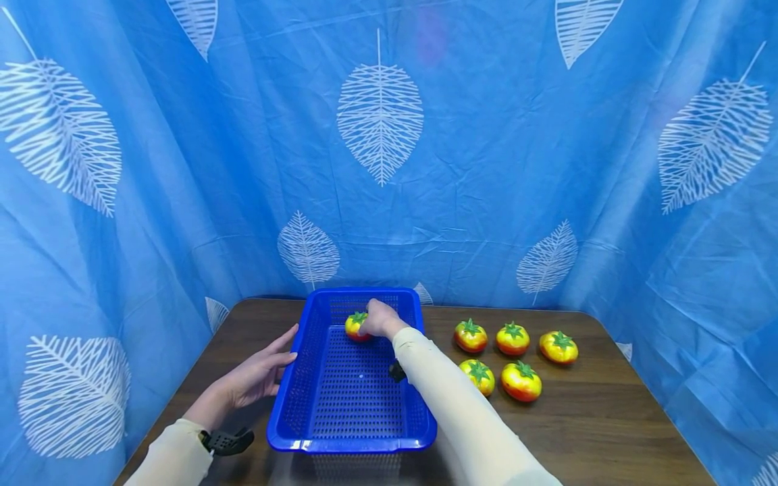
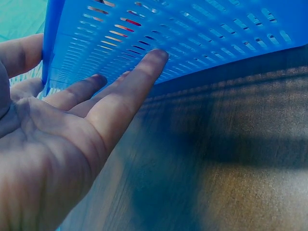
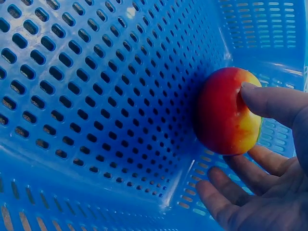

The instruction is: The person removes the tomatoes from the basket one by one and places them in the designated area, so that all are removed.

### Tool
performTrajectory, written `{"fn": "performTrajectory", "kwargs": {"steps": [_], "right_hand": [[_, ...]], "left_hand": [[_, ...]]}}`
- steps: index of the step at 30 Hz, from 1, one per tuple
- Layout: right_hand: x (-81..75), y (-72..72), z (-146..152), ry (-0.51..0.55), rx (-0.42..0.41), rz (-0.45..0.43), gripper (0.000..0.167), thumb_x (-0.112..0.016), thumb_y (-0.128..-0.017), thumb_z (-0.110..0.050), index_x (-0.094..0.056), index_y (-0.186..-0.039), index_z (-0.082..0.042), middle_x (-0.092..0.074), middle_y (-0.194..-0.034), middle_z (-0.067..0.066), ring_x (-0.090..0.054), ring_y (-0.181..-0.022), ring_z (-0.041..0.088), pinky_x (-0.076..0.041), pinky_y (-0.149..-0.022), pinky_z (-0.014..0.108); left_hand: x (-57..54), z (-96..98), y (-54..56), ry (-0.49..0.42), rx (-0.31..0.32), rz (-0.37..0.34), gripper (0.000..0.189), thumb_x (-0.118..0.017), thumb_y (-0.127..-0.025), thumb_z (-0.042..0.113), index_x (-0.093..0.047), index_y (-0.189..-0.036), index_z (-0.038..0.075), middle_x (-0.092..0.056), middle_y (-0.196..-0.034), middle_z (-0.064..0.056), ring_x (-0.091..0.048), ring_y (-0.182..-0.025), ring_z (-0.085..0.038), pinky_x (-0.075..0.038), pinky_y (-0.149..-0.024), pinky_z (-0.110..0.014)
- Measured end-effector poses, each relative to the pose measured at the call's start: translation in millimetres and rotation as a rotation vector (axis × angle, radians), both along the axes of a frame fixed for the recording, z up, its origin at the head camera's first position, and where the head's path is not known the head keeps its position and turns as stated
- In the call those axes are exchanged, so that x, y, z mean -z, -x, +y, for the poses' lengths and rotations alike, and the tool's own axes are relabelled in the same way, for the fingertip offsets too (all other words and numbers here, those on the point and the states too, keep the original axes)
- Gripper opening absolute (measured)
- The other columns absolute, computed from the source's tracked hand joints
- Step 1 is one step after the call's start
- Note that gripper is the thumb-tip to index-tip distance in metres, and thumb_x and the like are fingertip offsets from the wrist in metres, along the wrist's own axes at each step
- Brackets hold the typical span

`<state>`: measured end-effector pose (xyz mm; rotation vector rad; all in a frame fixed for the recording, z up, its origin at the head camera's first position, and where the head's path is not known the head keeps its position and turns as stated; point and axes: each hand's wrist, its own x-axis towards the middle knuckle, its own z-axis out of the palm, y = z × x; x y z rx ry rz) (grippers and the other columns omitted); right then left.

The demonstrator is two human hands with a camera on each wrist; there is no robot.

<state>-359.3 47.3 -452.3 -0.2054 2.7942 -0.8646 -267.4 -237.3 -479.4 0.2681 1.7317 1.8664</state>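
A blue perforated plastic basket (image 1: 358, 405) stands on the wooden table. Inside, towards its far end, is a glossy red-and-yellow tomato (image 1: 355, 327) with a green leafy top. My right hand (image 1: 383, 319) reaches over the basket's right side and holds this tomato between thumb and fingers. Seen from the right wrist, the tomato (image 3: 226, 113) is close to the perforated floor, with the thumb pressed on its side. My left hand (image 1: 255, 374) is at the basket's left side. In the left wrist view its nearly straight fingers (image 2: 127, 96) touch the outer wall.
Several more tomatoes (image 1: 512, 339) of the same kind lie on the table (image 1: 595, 418) to the right of the basket. A blue curtain (image 1: 425, 223) with white leaf prints hangs behind the table and along both sides.
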Motion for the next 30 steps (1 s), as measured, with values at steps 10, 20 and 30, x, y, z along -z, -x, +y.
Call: {"fn": "performTrajectory", "kwargs": {"steps": [10, 20, 30], "right_hand": [[1.5, -0.5, -0.8, -0.024, -0.030, 0.027, 0.058, -0.084, -0.084, -0.022, -0.059, -0.131, 0.003, -0.065, -0.120, 0.017, -0.062, -0.105, 0.029, -0.052, -0.096, 0.043], [8.1, 0.2, 2.6, 0.035, -0.021, -0.035, 0.058, -0.086, -0.083, -0.018, -0.057, -0.129, 0.000, -0.063, -0.116, 0.014, -0.060, -0.102, 0.028, -0.051, -0.096, 0.044], [5.3, 3.7, 7.2, 0.055, -0.075, -0.017, 0.058, -0.087, -0.083, -0.021, -0.054, -0.127, -0.002, -0.063, -0.113, 0.011, -0.061, -0.100, 0.024, -0.053, -0.094, 0.040]], "left_hand": [[0.6, -0.4, 0.4, 0.005, -0.006, 0.003, 0.078, -0.049, -0.109, 0.031, 0.005, -0.165, 0.035, -0.025, -0.163, -0.028, -0.055, -0.130, -0.045, -0.052, -0.095, -0.062], [0.5, -0.6, 0.6, -0.009, -0.003, -0.001, 0.076, -0.047, -0.110, 0.030, 0.006, -0.165, 0.035, -0.028, -0.161, -0.029, -0.056, -0.129, -0.046, -0.052, -0.095, -0.062], [1.1, -1.3, 0.5, -0.009, -0.003, -0.004, 0.076, -0.047, -0.110, 0.030, 0.005, -0.165, 0.034, -0.026, -0.162, -0.029, -0.054, -0.130, -0.046, -0.052, -0.096, -0.062]]}}
